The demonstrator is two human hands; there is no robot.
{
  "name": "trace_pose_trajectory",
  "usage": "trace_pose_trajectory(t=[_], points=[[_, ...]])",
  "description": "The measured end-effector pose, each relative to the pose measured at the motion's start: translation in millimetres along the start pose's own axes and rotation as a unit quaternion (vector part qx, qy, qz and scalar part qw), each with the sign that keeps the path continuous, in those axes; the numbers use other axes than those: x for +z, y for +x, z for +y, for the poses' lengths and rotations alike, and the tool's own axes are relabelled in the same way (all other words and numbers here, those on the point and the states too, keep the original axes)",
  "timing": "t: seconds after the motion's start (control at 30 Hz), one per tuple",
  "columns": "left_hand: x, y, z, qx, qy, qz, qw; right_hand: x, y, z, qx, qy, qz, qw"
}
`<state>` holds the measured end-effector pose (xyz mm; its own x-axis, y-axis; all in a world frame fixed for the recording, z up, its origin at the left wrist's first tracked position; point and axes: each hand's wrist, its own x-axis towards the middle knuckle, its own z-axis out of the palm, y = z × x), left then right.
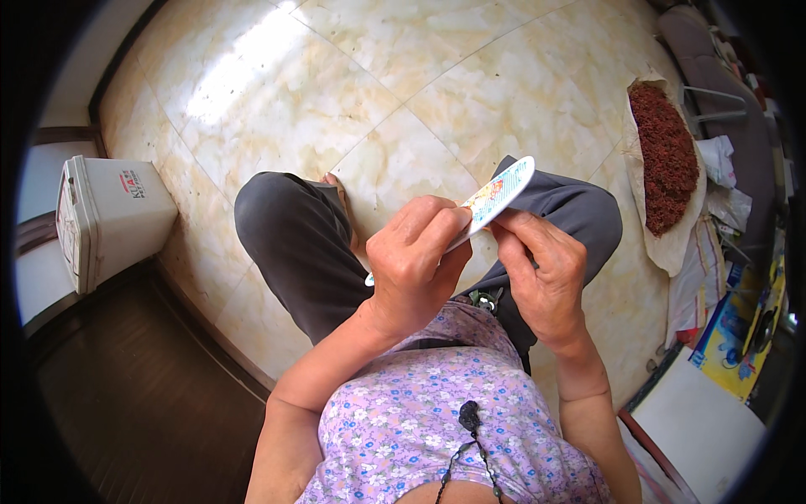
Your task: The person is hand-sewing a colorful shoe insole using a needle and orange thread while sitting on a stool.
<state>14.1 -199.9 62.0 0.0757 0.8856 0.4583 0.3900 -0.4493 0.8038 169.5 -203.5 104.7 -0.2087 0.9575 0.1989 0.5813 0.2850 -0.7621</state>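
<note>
A thin white printed piece (502, 194), possibly an insole or a stitched fabric pad, is held tilted above my lap, its patterned face turned partly up. My left hand (419, 261) grips it around the middle, thumb and fingers closed on its edge. At its right edge, the fingertips of my right hand (543, 271) are pinched together, touching or very near it; whether they hold something small, such as a needle, cannot be told. A small white rounded end (369, 279) shows to the left behind my left hand; what it belongs to is partly hidden.
A lidded white plastic bin (126, 214) stands at the left by a dark wooden door or panel (151, 378). On the right lies an open sack of dried reddish plant material (664, 157), beside plastic bags (718, 164) and a yellow and blue printed package (730, 340). Tiled floor (403, 63) lies ahead.
</note>
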Motion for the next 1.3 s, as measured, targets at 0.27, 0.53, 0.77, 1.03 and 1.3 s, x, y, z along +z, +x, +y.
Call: trace_pose_trajectory(t=[0.27,0.53,0.77,1.03,1.3], points=[[1,-5,4,0.070,0.058,-0.046,0.995,11,-16,17,0.240,0.423,0.025,0.873],[-7,-3,-3,0.019,-0.027,-0.068,0.997,-23,-4,35,0.293,0.500,-0.083,0.811],[-8,-3,-1,-0.213,-0.352,-0.105,0.905,-3,-17,53,0.251,0.594,-0.060,0.762],[-13,2,6,-0.324,-0.458,-0.147,0.814,3,-17,31,0.250,0.668,-0.015,0.700],[-20,7,18,-0.353,-0.566,-0.124,0.735,-25,3,88,0.270,0.754,0.065,0.595]])
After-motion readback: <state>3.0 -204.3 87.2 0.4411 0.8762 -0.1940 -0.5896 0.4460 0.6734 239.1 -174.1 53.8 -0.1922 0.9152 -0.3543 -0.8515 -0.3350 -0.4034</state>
